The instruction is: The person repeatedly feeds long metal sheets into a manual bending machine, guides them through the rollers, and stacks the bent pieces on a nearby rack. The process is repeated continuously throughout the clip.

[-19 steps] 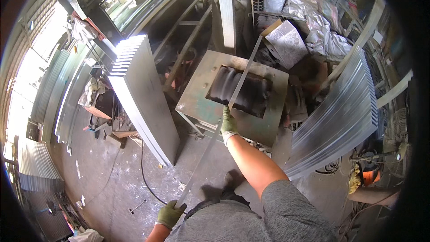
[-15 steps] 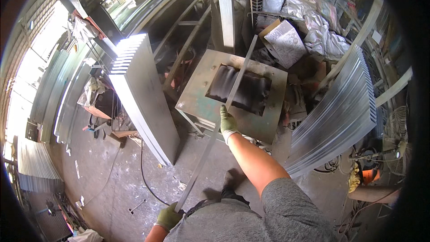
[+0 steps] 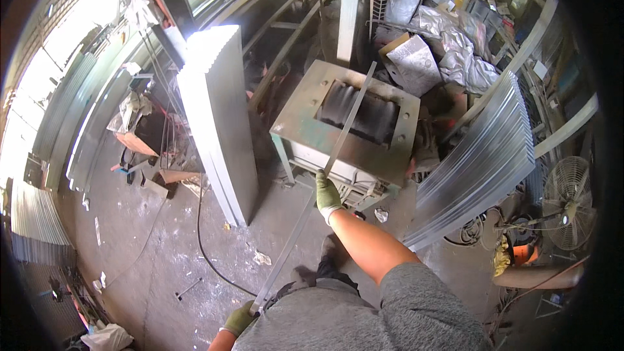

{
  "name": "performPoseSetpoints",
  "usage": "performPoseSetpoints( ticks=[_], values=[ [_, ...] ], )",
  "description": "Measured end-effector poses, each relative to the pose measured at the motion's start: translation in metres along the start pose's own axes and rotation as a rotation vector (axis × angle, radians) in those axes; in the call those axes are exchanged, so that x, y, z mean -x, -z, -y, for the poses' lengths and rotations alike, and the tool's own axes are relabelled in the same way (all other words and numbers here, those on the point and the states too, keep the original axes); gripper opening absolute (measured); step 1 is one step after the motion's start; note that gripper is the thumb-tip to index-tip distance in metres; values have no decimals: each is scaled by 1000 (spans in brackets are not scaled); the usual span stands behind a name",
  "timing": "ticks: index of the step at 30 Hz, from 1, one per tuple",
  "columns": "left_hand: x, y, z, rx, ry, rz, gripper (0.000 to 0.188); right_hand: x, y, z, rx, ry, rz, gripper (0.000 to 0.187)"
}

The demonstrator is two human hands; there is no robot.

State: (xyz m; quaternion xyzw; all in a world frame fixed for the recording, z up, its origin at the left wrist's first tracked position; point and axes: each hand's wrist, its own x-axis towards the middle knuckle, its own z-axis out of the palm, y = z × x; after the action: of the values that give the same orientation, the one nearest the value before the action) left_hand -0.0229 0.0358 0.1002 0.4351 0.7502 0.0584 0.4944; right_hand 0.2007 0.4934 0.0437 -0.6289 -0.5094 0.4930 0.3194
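Observation:
A long, narrow metal bar (image 3: 348,125) slopes from beside my waist out over a metal box-shaped machine (image 3: 296,117). Around the bar's near end, my left hand (image 3: 239,319) is closed in a green glove. My right hand (image 3: 327,196), gloved alike, grips it partway along, just in front of the machine; the fingers beneath are partly hidden. The bar's far part crosses a rectangular opening in the machine's top, where a dark ribbed surface (image 3: 380,120) shows. Whether the bar touches that surface, I cannot tell.
Tall stacks of metal profiles stand left (image 3: 221,117) and right (image 3: 478,162) of the machine. A black hose (image 3: 203,247) lies on the floor. A caged fan (image 3: 567,203) stands at right. Behind the machine are a post (image 3: 350,13) and silvery sacks (image 3: 465,58).
The bar and my right hand have drawn back slightly toward me relative to the machine. Both hands keep their hold. My view has shifted, bringing more of the fan into sight.

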Motion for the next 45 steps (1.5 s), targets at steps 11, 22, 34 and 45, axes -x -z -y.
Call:
performPoseSetpoints(
  ticks=[11,22,34,45],
  values=[
    [38,-52,145,9,-100,-38,38,100,-45,-67,50,-17,77,102],
    [50,-97,286,106,-1,-32,44,168,-70,-109,-245,-469,424,83],
    [-89,-27,-44,-190,13,-115,38,-72,31,9,194,-123,46,114],
    [-270,36,-271,-329,-160,-137,42,-41,87,-106,-445,-443,59,79]
  ],
)
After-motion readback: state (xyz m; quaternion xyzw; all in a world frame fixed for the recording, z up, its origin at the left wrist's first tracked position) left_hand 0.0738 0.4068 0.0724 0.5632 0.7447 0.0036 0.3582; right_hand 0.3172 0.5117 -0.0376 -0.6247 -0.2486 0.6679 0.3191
